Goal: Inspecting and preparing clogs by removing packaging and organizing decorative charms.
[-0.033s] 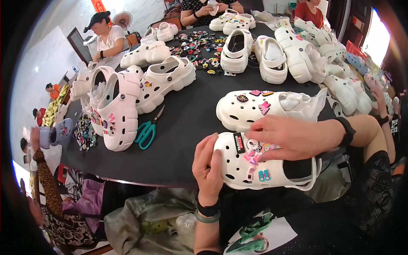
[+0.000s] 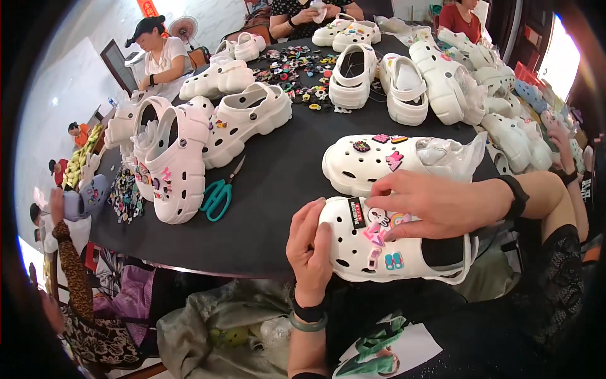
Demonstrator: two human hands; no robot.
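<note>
A white clog (image 2: 348, 249) lies toe-left at the table's near edge. My left hand (image 2: 310, 249) is closed round its toe, thumb on top. Over the upper, my right hand (image 2: 435, 202) has its thumb and fingers curled at a rainbow charm (image 2: 399, 219), partly covering it; the fingertips are partly hidden. Beside it on the clog sit a black rectangular charm (image 2: 358, 213), a white bunny charm (image 2: 378, 216), pink letter charms (image 2: 377, 235) and a teal flip-flop charm (image 2: 394, 261). Just beyond lies a second white clog (image 2: 347, 165) with charms and clear plastic inside.
Teal-handled scissors (image 2: 218, 199) lie left of centre on the black table (image 2: 265, 208). White clogs (image 2: 180, 167) stand at left, more (image 2: 404, 88) at the back and right. Loose charms (image 2: 297, 72) are heaped far off. Several people sit around; a co-worker's hand (image 2: 57, 205) is by a lavender clog (image 2: 95, 192).
At the far left, the co-worker's lavender clog has turned a little, so its charms show. My hands and the white clog keep the same pose.
</note>
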